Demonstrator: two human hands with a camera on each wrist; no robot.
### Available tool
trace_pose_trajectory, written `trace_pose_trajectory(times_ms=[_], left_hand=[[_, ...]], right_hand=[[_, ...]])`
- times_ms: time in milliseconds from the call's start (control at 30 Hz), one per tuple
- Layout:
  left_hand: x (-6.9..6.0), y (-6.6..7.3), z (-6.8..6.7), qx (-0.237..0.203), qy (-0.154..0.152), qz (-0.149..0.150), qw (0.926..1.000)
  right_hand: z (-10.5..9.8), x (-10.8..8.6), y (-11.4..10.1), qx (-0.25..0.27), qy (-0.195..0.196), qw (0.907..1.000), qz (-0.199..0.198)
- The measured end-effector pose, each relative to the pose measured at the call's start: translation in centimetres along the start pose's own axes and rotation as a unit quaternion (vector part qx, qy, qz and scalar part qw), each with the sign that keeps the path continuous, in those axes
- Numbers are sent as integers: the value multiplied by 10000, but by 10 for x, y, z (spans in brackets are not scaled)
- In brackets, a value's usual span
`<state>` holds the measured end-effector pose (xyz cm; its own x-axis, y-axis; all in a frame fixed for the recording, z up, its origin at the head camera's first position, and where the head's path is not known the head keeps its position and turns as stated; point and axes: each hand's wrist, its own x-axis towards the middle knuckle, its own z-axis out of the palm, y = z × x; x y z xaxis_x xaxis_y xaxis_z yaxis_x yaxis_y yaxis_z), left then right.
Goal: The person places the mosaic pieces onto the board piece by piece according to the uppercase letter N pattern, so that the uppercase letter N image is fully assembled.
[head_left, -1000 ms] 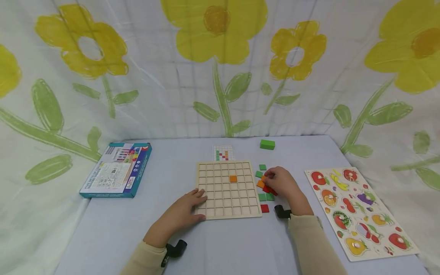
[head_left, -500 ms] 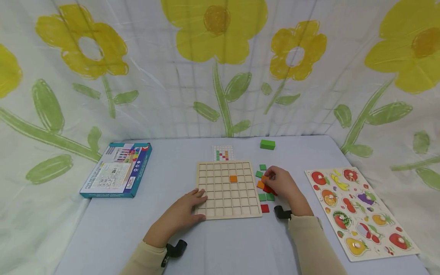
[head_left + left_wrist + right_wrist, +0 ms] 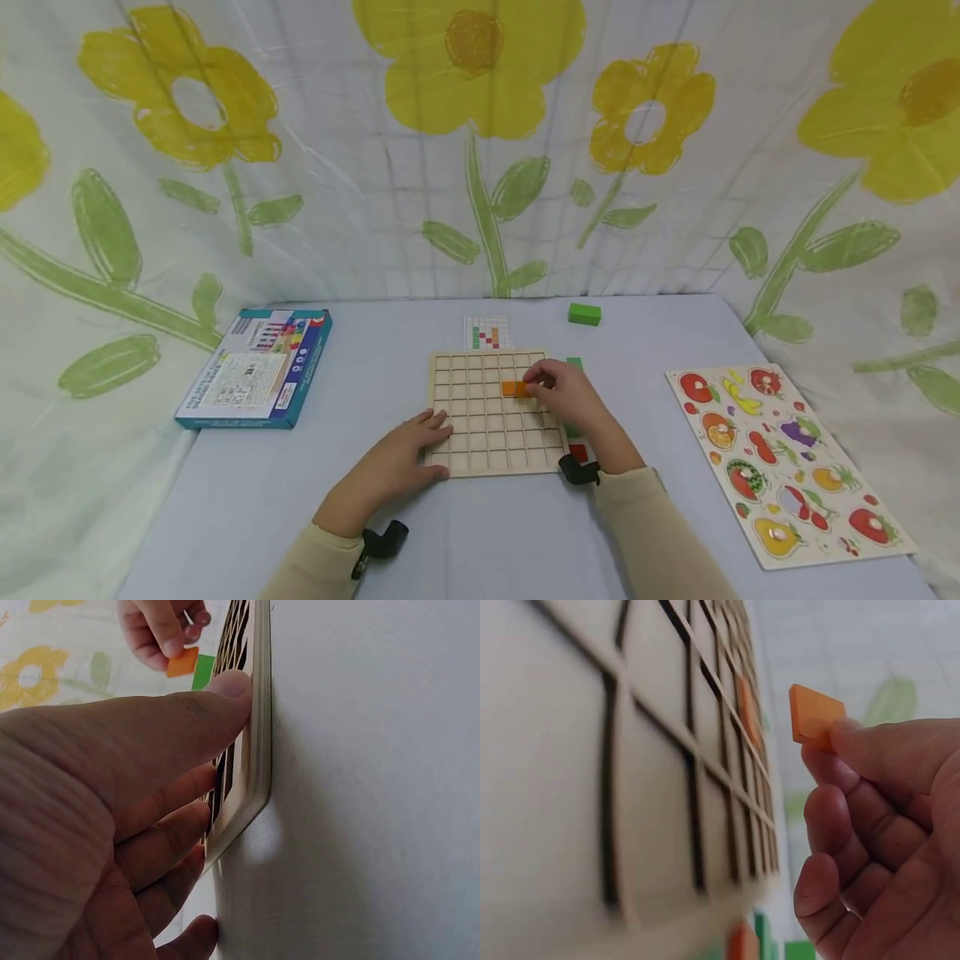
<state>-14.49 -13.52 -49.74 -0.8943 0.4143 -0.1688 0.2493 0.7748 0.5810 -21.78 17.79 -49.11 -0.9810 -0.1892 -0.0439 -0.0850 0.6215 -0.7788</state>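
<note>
Right hand holds tile; board contains another tile.

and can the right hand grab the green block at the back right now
Probably not yet: the right hand pinches an orange tile, so its fingers are busy. Once they let go, nothing tall seems between it and the green block.

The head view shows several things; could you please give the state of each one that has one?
Grid board: flat on the table, mostly unfilled.
Placed orange tile: set in a cell.
Held orange tile: pinched, clear of the board.
Right hand: pinching that tile.
Left hand: resting on the board's left edge.
Red tile: lying beside the board.
Box: lying flat, looks closed.
Fruit puzzle: face up, visible pieces in place.
Pattern card: flat, printed side up.
</note>
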Motion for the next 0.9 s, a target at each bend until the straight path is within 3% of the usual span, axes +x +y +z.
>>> trace_pose_trajectory(times_ms=[200, 900], left_hand=[[1, 0, 1, -16, -46, -6, 10000], [1, 0, 1, 35, -33, -76, 10000]], right_hand=[[17, 4, -5, -281, -203, 9994, -17], [23, 6, -5, -791, -513, 9953, -223]])
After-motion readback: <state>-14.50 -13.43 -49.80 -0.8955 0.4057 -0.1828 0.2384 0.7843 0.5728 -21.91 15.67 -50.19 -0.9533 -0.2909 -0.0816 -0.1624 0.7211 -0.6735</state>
